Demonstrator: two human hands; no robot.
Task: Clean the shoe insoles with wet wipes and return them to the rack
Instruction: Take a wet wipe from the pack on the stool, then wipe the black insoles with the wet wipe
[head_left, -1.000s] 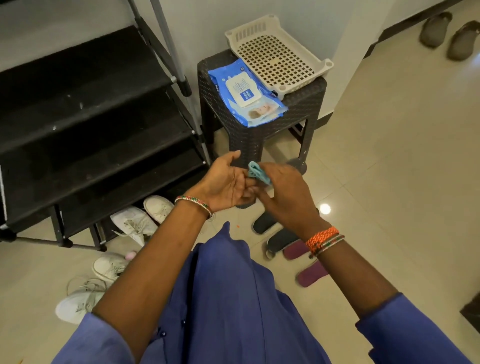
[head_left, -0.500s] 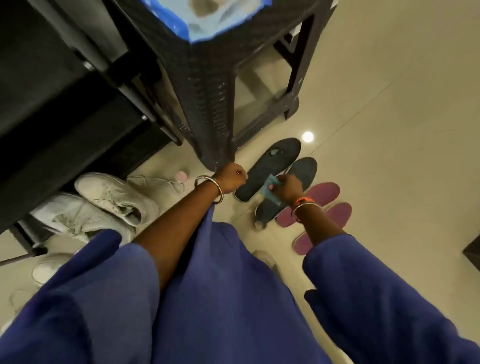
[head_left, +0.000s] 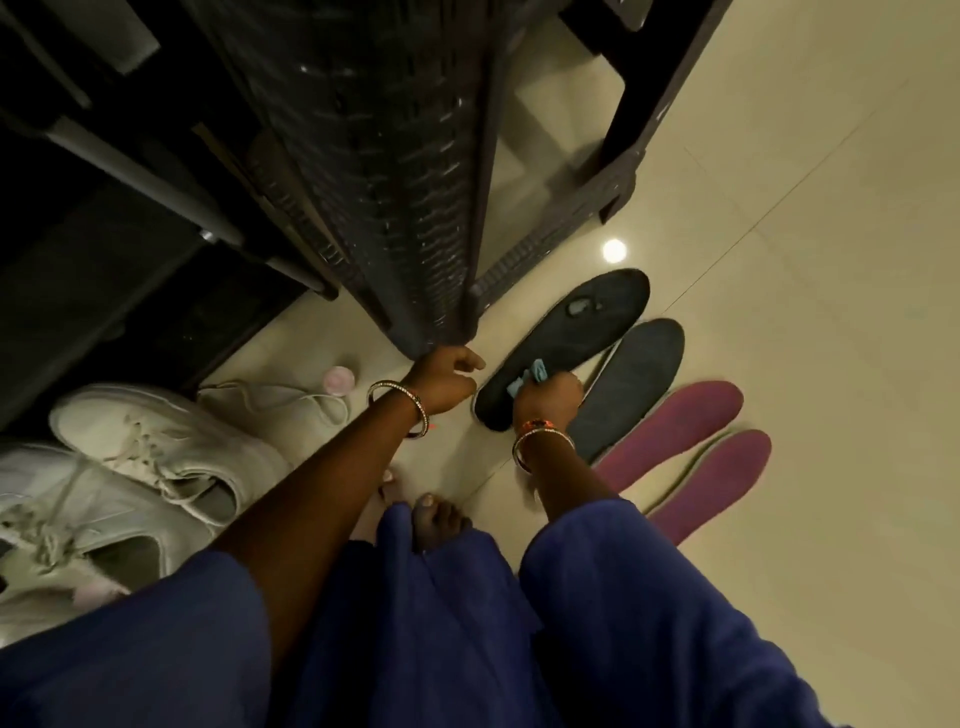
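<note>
At the far left stands the dark shoe rack, its shelves almost black in this light. Near it, on the left of the floor, lie two white sneakers with loose laces, one beside the other. A small pink round object rests on the tiles just right of the laces (I cannot tell what it is).

In the middle rises the dark woven stool, seen from above, and its nearest leg comes down close to the left hand. This hand has its fingers curled loosely and holds nothing; it hovers beside the foot of the stool leg, and whether it touches the leg I cannot tell. A bracelet is on its wrist.

Just to the right, the right hand is closed around a crumpled blue wet wipe and is low over the near part of the first black insole. This insole lies flat on the floor, pointing to the far right. The second black insole lies next to it on its right side, partly under the right wrist. Further right lie two purple insoles, parallel and close together.

At the near edge, blue clothing fills the view, and bare toes show on the tiles between the arms.
</note>
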